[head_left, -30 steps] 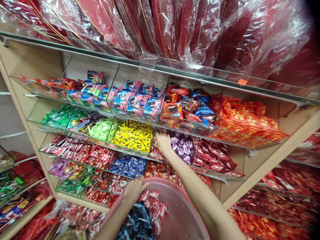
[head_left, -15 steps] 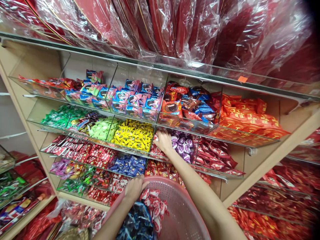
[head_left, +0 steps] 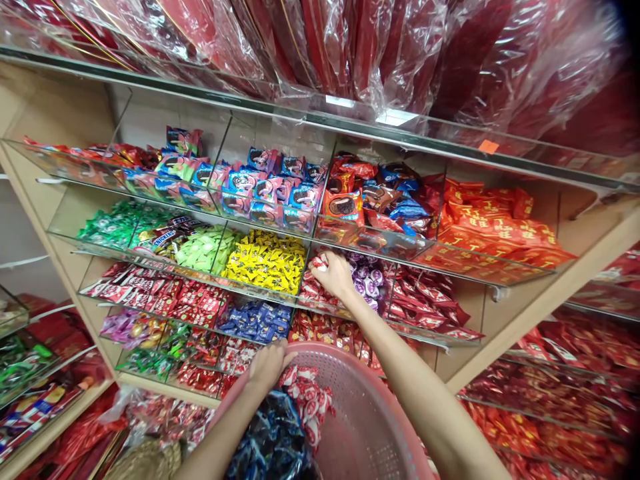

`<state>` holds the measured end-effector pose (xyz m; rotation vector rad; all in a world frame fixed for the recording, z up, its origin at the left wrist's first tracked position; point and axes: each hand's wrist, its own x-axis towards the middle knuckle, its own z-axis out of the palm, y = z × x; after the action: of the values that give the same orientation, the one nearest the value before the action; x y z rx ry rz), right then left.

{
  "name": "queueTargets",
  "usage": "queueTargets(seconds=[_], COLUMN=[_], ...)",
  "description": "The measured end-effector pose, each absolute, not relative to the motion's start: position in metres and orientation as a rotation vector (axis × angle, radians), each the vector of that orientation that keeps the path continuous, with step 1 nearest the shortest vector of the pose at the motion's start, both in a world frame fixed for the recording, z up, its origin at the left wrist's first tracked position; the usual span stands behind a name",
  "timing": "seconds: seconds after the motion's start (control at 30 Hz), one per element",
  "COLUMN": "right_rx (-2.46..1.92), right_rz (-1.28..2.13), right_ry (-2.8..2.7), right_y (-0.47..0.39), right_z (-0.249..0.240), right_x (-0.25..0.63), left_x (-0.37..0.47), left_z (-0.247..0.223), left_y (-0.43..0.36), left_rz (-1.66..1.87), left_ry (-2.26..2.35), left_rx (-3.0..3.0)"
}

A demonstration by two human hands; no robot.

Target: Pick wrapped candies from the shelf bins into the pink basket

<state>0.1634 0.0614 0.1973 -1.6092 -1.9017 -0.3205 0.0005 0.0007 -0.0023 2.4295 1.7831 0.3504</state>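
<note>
My left hand [head_left: 270, 365] is closed over the left part of the rim of a pink plastic basket [head_left: 383, 393], which has small holes in its wall. Inside lie red-and-white wrapped candies [head_left: 309, 400] and dark blue packets [head_left: 275, 437]. My right hand [head_left: 336, 275] reaches into a shelf compartment of red-and-white wrapped candies [head_left: 313, 293], its fingers curled round a few of them. Just to its right are purple-and-white wrapped candies [head_left: 369, 279]; to its left, past a clear divider, are yellow wrapped candies [head_left: 267, 263].
Clear shelf fronts and dividers edge every compartment. Above my right hand is a shelf of cookie packets [head_left: 345, 203] and orange packets [head_left: 495, 217]. Plastic-wrapped red items [head_left: 340, 53] stand on top. Blue wrapped candies [head_left: 257, 323] lie below left; a wooden side panel [head_left: 500, 353] bounds the right.
My right hand has drawn slightly up and right within the compartment, and red-and-white candies now show at its fingers. My left hand stays on the basket rim. The view has shifted slightly.
</note>
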Motion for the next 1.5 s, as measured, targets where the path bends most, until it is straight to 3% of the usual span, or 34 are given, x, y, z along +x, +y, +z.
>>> queueTargets(seconds=[0.33, 0.63, 0.8, 1.03, 1.5], right_rx=[-1.274, -1.509, -1.573, -1.495, -1.477], right_rz=[0.048, 0.411, 0.451, 0.395, 0.469], right_ry=[-1.816, -2.052, -2.080, -2.131, -1.949], right_y=[-0.017, -0.067, -0.053, -0.046, -0.058], right_z=[0.197, 0.056, 0.019, 0.001, 0.009], right_x=[0.165, 0.168, 0.169, 0.168, 0.202], left_x=[0.001, 0.002, 0.002, 0.002, 0.002], left_z=[0.006, 0.001, 0.000, 0.003, 0.003], left_y=[-0.002, 0.001, 0.001, 0.000, 0.000], left_rz=[0.300, 0.339, 0.348, 0.325, 0.316], left_ry=[1.787, 1.757, 1.775, 1.775, 1.766], left_rx=[2.441, 2.465, 2.473, 2.436, 2.457])
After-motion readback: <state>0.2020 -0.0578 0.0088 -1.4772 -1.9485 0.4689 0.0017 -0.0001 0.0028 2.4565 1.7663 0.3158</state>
